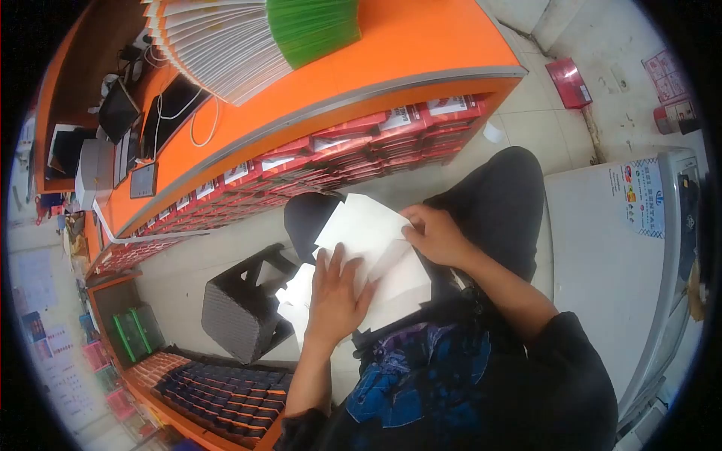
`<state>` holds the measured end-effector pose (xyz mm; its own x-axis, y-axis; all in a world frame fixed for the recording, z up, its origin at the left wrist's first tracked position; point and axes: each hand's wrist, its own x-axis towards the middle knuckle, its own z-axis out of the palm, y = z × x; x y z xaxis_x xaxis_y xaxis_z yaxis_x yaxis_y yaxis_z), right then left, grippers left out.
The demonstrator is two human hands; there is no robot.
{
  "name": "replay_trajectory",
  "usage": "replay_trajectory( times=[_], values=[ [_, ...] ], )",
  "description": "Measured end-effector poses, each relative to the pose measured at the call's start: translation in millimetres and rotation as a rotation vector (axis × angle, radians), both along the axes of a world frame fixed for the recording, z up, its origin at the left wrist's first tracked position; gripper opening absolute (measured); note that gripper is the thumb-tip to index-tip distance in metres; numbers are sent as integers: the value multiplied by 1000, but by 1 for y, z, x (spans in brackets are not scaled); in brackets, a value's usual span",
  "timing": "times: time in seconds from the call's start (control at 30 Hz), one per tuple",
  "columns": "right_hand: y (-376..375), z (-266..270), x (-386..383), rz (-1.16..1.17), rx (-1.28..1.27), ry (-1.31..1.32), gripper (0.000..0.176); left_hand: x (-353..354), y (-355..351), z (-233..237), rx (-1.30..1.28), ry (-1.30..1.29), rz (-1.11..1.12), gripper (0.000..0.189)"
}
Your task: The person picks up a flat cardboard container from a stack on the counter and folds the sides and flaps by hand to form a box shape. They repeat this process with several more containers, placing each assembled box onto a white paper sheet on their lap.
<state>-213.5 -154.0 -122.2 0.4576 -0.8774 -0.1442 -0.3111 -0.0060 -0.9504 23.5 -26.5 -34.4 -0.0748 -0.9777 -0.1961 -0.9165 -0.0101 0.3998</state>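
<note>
**Q:** What are the hands doing?

**A:** A blank white sheet (361, 225) with angled cut edges lies across the lap of a seated person in dark trousers. The left hand (335, 289) rests flat on it, fingers spread. The right hand (436, 234) pinches its upper edge. More white sheets (406, 289) lie underneath.

**Q:** And the surroundings?

**A:** A curved orange tabletop (421, 52) carries a fanned stack (248, 37) of white and green sheets. Red boxes (361, 150) fill the shelves below it. A black stool (241, 308) stands on the pale floor (195, 263) near the left hand. A white appliance (602, 255) stands to the right.
</note>
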Motion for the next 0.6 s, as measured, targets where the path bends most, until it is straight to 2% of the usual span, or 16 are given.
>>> replay_trajectory(
  times=[0.03,0.1,0.13,0.2,0.23,0.3,0.37,0.43,0.47,0.53,0.57,0.6],
  values=[
    [-1,-1,-3,-6,-2,-1,38,-3,-4,7,-2,-1,-6,50],
    [-5,16,-7,3,63,24,33,-11,-8,17,-172,-33,-92,34],
    [-5,21,-8,1,67,24,33,-13,-7,13,-167,-33,-94,34],
    [-6,24,-10,29,188,-5,36,-13,-8,0,-173,213,-27,19],
    [-2,18,-10,28,190,-4,36,-13,-7,0,-171,214,-28,19],
    [13,-10,-10,-98,87,-78,53,-9,-6,10,-235,273,124,11],
    [30,-39,-10,-75,71,-99,59,-2,-4,25,-281,264,225,12],
    [35,-39,-8,-50,52,-125,64,1,-1,44,-381,281,310,7],
    [33,-25,-6,31,154,-71,64,3,2,46,-382,276,313,7],
    [26,1,-6,118,252,-22,64,7,9,51,-426,604,506,6],
    [19,13,-7,205,297,54,60,8,10,56,-430,598,510,6],
    [14,23,-8,292,337,131,57,9,8,62,-492,717,557,7]
  ],
)
